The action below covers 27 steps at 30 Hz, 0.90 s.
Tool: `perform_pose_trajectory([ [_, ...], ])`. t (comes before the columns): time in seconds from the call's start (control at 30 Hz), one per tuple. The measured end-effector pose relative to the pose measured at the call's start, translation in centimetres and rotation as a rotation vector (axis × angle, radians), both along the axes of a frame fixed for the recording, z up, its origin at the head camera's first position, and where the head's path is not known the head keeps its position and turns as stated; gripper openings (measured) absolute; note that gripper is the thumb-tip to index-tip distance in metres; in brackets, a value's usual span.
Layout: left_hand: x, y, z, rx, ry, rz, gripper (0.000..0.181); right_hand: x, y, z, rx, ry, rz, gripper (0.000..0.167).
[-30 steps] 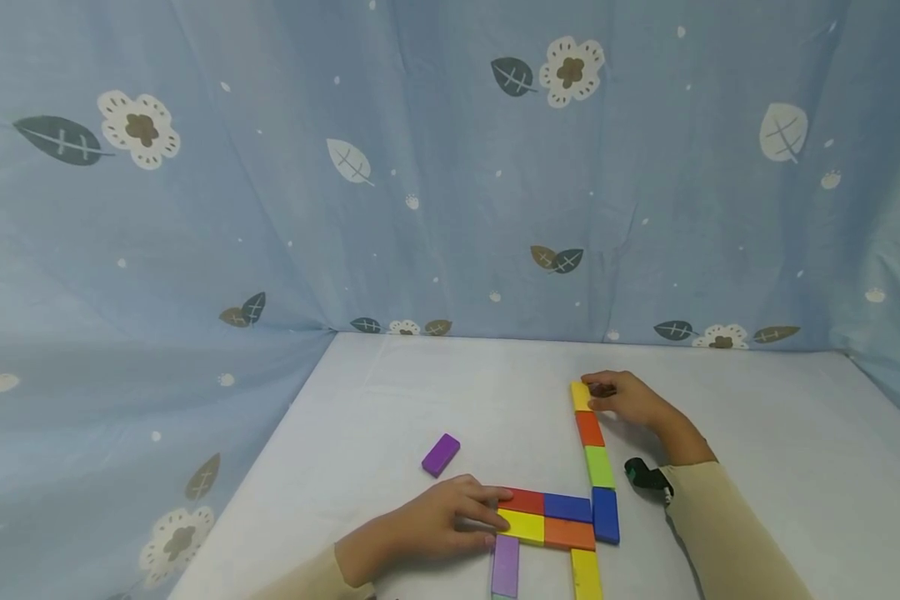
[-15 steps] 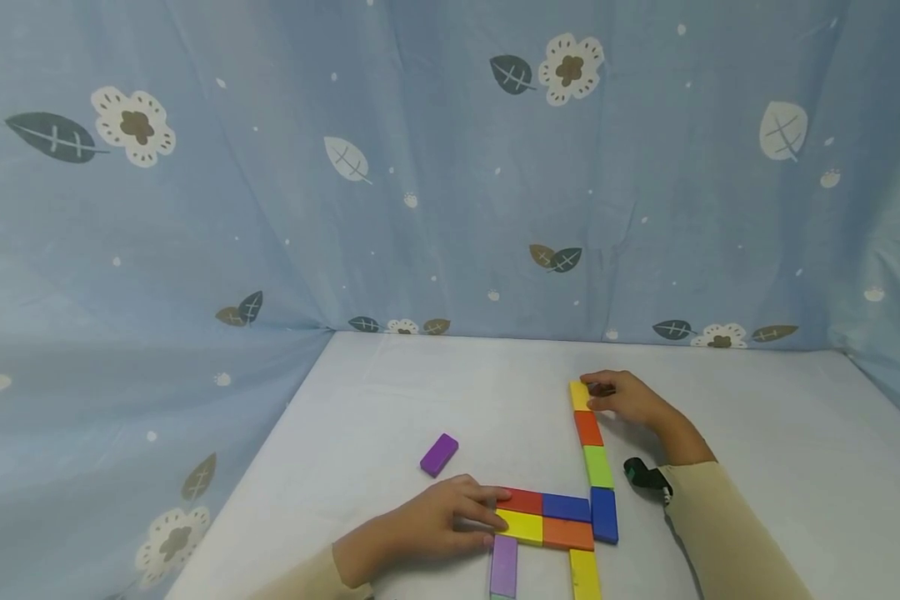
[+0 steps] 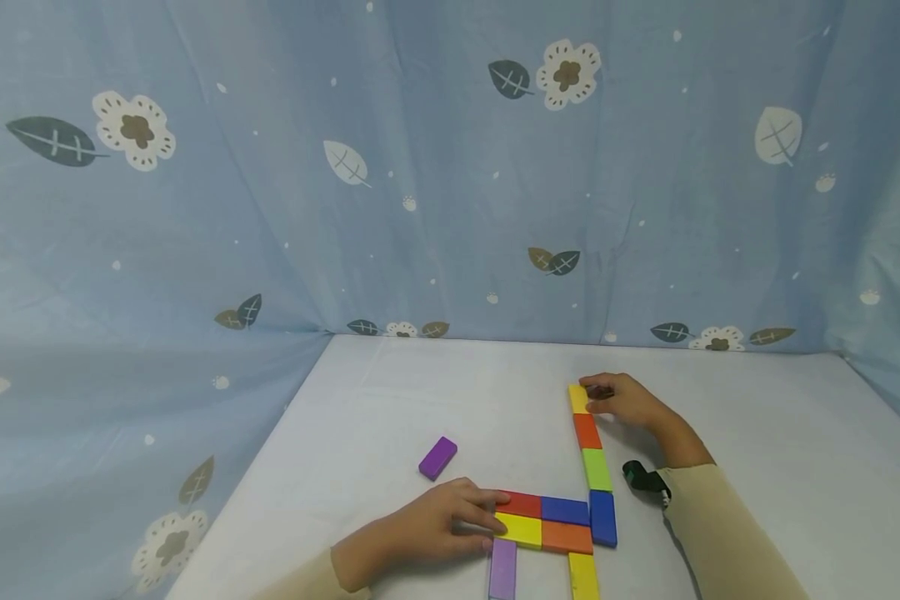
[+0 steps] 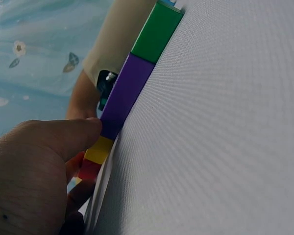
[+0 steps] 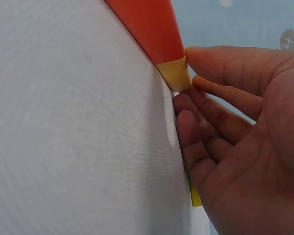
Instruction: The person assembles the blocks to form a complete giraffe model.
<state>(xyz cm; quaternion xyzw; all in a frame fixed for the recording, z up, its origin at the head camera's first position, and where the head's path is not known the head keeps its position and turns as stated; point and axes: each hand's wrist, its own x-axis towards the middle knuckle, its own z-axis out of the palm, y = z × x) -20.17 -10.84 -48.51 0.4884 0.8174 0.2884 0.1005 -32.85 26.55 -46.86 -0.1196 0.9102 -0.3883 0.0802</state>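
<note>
Flat coloured blocks lie joined on the white table. My right hand [image 3: 628, 402] pinches the yellow block [image 3: 577, 398] at the row's far end, thumb by its near right corner and index finger at its far end. An orange-red block [image 3: 587, 431], a light green block [image 3: 597, 469] and a blue block [image 3: 603, 518] continue that row. My left hand [image 3: 438, 521] rests index and middle fingertips on the left ends of a red block [image 3: 523, 504] and a yellow block [image 3: 522, 530]. Its thumb touches the purple block [image 4: 127, 95] in the left wrist view.
A loose purple block [image 3: 438, 458] lies left of the pattern. Blue [image 3: 565, 510] and orange [image 3: 566, 537] blocks adjoin the row; another yellow block [image 3: 584, 575] runs off the bottom edge. A black device [image 3: 641, 479] sits at the right cuff. A blue curtain [image 3: 450, 167] stands behind.
Both hands and all the blocks hold their places. Only the head view shifts slightly.
</note>
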Motion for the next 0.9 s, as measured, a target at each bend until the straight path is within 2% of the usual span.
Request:
perform_pose_trajectory([
  [0.37, 0.1, 0.0, 0.2, 0.008, 0.011, -0.004, 0.029, 0.0, 0.1, 0.0, -0.001, -0.005, -0.001, 0.048],
  [0.6, 0.0, 0.0, 0.2, -0.005, -0.003, 0.006, 0.029, 0.4, 0.8, 1.3, -0.027, -0.039, -0.044, 0.048],
  [0.7, 0.1, -0.1, 0.1, -0.013, -0.011, 0.004, 0.029, 0.7, 1.4, 1.9, -0.042, -0.016, -0.044, 0.048],
  [0.9, 0.1, 0.0, 0.3, -0.013, -0.02, 0.002, 0.03, 1.1, 3.3, 2.8, -0.059, 0.031, -0.094, 0.048],
])
